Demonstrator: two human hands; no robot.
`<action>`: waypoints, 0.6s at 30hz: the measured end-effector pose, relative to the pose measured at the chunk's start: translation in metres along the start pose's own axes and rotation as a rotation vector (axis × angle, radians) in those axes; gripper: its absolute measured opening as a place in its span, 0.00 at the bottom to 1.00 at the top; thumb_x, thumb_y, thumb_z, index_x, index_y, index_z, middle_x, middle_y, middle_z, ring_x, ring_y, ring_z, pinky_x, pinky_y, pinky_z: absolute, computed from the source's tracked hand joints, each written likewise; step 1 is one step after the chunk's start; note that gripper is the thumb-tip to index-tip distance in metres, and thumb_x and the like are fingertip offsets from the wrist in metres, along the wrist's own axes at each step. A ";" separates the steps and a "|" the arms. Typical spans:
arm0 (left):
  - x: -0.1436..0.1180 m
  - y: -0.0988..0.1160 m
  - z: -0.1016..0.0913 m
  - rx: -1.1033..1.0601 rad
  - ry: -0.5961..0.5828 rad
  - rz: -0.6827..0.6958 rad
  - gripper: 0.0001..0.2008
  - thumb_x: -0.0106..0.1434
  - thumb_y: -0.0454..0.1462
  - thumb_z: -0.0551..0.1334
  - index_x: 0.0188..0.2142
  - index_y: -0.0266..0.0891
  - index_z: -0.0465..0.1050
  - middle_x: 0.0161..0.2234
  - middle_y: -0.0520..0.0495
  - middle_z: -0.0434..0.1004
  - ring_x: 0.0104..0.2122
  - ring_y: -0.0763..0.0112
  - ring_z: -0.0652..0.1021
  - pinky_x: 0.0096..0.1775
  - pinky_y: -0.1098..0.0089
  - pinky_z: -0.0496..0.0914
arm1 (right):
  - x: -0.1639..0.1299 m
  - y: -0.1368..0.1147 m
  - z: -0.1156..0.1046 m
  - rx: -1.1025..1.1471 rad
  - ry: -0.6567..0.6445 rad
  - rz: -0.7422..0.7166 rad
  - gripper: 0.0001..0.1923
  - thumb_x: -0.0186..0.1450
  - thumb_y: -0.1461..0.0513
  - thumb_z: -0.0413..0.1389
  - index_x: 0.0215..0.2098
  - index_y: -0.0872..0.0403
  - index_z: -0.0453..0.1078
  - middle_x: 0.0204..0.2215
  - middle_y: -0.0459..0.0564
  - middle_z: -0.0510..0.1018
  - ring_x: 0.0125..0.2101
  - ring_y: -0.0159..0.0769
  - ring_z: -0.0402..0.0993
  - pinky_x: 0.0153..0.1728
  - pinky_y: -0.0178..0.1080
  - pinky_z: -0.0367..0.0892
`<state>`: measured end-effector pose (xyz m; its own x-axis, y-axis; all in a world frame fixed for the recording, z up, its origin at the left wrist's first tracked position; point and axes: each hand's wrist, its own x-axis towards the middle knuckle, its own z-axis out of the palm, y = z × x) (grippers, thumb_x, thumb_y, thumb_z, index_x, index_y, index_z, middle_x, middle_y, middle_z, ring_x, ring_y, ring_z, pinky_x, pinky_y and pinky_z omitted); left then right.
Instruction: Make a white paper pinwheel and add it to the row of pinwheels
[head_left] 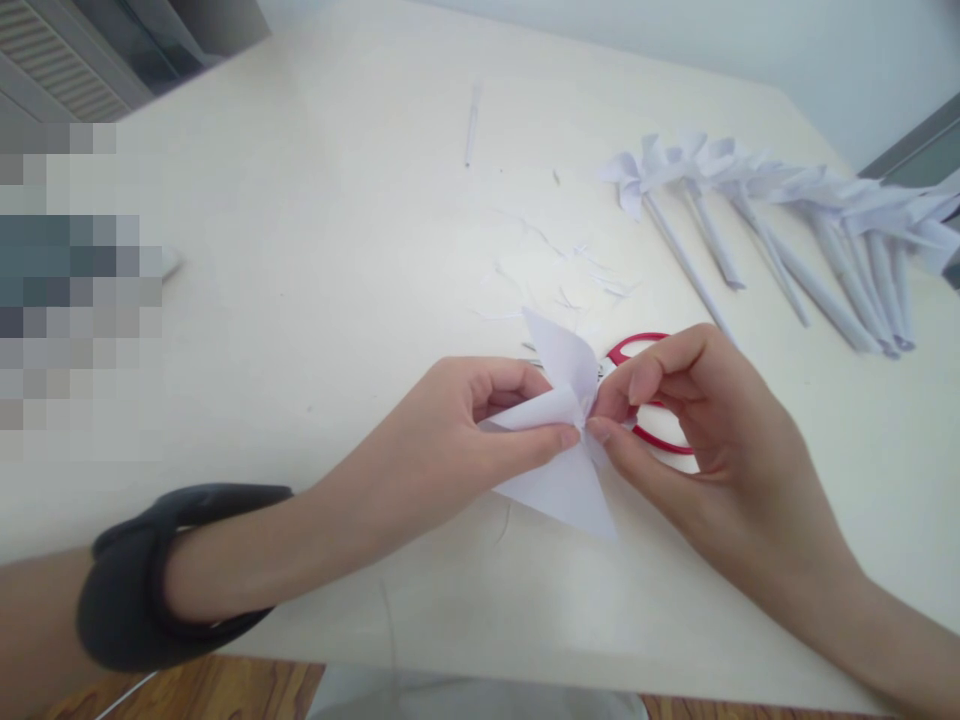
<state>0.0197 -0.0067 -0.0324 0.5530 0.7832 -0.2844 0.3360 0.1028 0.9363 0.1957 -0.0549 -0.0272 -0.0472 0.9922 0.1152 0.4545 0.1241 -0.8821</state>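
A white paper pinwheel point(564, 352) with folded, pointed blades is held up over the near part of the table. My left hand point(480, 430) pinches it, thumb pressed close to its centre and fingers behind the paper. My right hand point(712, 440) has thumb and fingertips closed on the pinwheel's middle from the other side. Whether something small is also between those fingertips cannot be made out. Scissors with red handles point(664, 446) lie on the table beneath, partly covered by my right hand and the pinwheel.
On the white table point(337, 250), several finished paper pinwheels point(787, 190) on rolled paper sticks lie in a row at the right. Thin paper scraps point(600, 280) are scattered beyond my hands. A slim rolled paper stick point(472, 125) lies farther back. A blurred-out patch covers the left edge.
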 end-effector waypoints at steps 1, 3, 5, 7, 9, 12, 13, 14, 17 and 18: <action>0.000 0.000 0.000 -0.008 -0.005 -0.008 0.08 0.58 0.43 0.60 0.28 0.43 0.71 0.27 0.55 0.71 0.30 0.71 0.73 0.27 0.77 0.67 | 0.000 -0.001 0.000 -0.016 0.002 -0.004 0.13 0.59 0.69 0.55 0.32 0.48 0.55 0.31 0.43 0.69 0.33 0.35 0.69 0.32 0.41 0.68; 0.000 0.001 0.000 -0.023 -0.011 -0.018 0.08 0.58 0.44 0.60 0.29 0.44 0.72 0.28 0.55 0.72 0.31 0.70 0.74 0.28 0.76 0.68 | 0.000 -0.003 0.000 -0.060 -0.009 -0.007 0.13 0.58 0.69 0.55 0.32 0.48 0.55 0.30 0.42 0.69 0.33 0.36 0.70 0.33 0.42 0.70; 0.000 0.002 0.000 -0.023 -0.023 -0.020 0.07 0.58 0.43 0.60 0.28 0.43 0.72 0.27 0.56 0.72 0.30 0.71 0.73 0.28 0.77 0.67 | 0.001 -0.005 -0.001 -0.107 -0.030 0.000 0.14 0.58 0.69 0.55 0.32 0.48 0.55 0.30 0.42 0.70 0.33 0.36 0.71 0.35 0.43 0.71; 0.000 0.004 0.000 -0.018 -0.025 -0.009 0.07 0.58 0.42 0.61 0.27 0.43 0.71 0.26 0.57 0.71 0.29 0.73 0.73 0.27 0.79 0.66 | 0.002 -0.007 -0.001 -0.150 -0.037 0.004 0.14 0.58 0.70 0.55 0.32 0.48 0.54 0.31 0.43 0.70 0.34 0.36 0.71 0.36 0.44 0.71; 0.000 0.004 0.000 -0.004 -0.010 -0.005 0.07 0.57 0.42 0.61 0.26 0.43 0.71 0.25 0.56 0.70 0.27 0.74 0.72 0.25 0.79 0.65 | 0.001 -0.008 -0.001 -0.190 -0.028 -0.014 0.14 0.58 0.70 0.55 0.32 0.48 0.55 0.30 0.43 0.70 0.34 0.37 0.71 0.37 0.45 0.71; 0.000 0.002 0.000 0.016 0.019 -0.032 0.09 0.57 0.44 0.60 0.26 0.42 0.71 0.25 0.55 0.68 0.27 0.73 0.71 0.24 0.78 0.65 | 0.000 -0.008 -0.001 -0.264 -0.012 -0.075 0.14 0.58 0.70 0.55 0.33 0.48 0.55 0.30 0.44 0.71 0.34 0.37 0.72 0.37 0.45 0.71; 0.000 0.001 0.000 0.013 0.018 -0.046 0.09 0.57 0.44 0.60 0.27 0.42 0.71 0.25 0.55 0.69 0.27 0.72 0.72 0.24 0.78 0.65 | -0.001 -0.008 -0.001 -0.287 -0.007 -0.101 0.14 0.58 0.70 0.55 0.33 0.48 0.54 0.30 0.44 0.71 0.33 0.37 0.72 0.37 0.45 0.71; 0.000 0.000 0.000 0.004 0.011 -0.057 0.08 0.57 0.43 0.59 0.28 0.42 0.72 0.26 0.54 0.70 0.27 0.72 0.72 0.25 0.77 0.66 | -0.001 -0.008 -0.001 -0.309 0.000 -0.124 0.13 0.59 0.69 0.55 0.33 0.48 0.54 0.30 0.44 0.71 0.34 0.37 0.73 0.37 0.45 0.71; -0.001 -0.003 -0.001 -0.032 -0.009 -0.081 0.07 0.57 0.43 0.59 0.29 0.43 0.71 0.27 0.54 0.72 0.29 0.68 0.75 0.27 0.75 0.69 | -0.002 -0.007 0.000 -0.339 0.014 -0.161 0.12 0.59 0.69 0.54 0.33 0.48 0.55 0.31 0.45 0.71 0.35 0.38 0.73 0.39 0.46 0.70; -0.001 -0.003 -0.001 -0.043 -0.006 -0.084 0.07 0.57 0.43 0.60 0.28 0.43 0.70 0.28 0.55 0.73 0.30 0.67 0.76 0.28 0.74 0.70 | -0.002 -0.007 0.000 -0.328 0.017 -0.153 0.12 0.59 0.68 0.54 0.34 0.48 0.56 0.31 0.45 0.71 0.36 0.38 0.72 0.39 0.46 0.70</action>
<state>0.0176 -0.0069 -0.0350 0.5286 0.7671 -0.3636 0.3486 0.1944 0.9169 0.1924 -0.0579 -0.0217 -0.1232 0.9617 0.2449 0.7047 0.2585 -0.6608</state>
